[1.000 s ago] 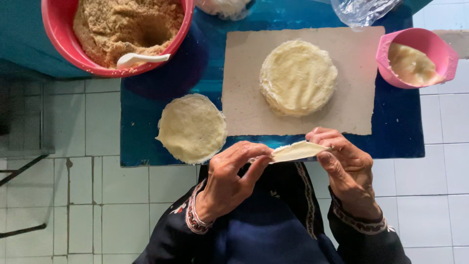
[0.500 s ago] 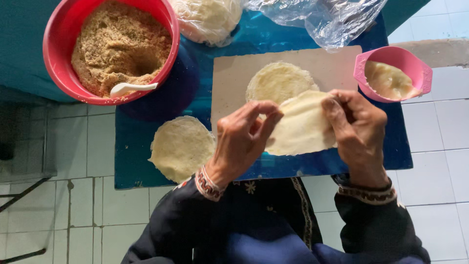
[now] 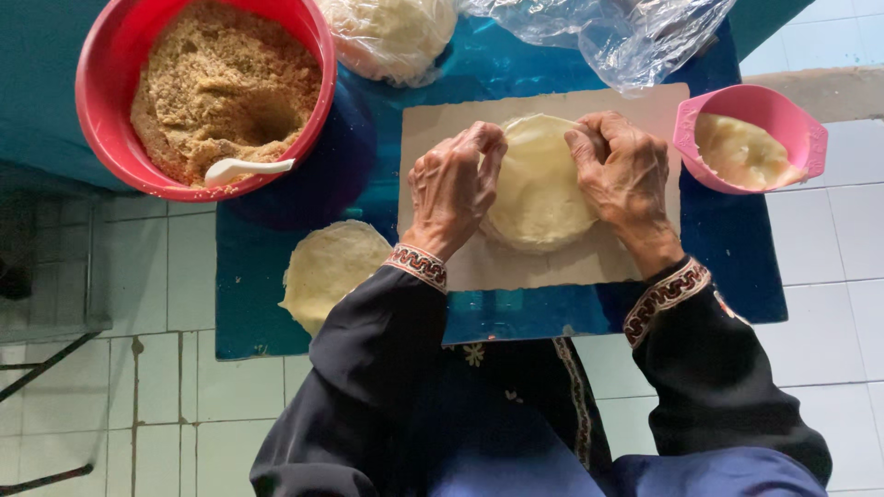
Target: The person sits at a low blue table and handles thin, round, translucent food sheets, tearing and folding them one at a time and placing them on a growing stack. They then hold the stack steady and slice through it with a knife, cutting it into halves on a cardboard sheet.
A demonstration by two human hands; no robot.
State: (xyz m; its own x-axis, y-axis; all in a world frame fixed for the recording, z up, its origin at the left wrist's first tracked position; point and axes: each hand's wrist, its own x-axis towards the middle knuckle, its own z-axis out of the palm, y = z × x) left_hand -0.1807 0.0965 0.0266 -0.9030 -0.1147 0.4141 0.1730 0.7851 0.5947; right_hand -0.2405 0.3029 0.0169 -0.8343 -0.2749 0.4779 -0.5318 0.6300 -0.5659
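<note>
Red bowl of brown crumbs sits far left. Loose dough round lies beside. Left hand and right hand are pressed, fingers curled, on dough stack atop beige board. Pink bowl sits far right.

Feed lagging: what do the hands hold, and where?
Both hands, left and right, pinch the round pale dough sheet at its far edge, opposite sides.
</note>
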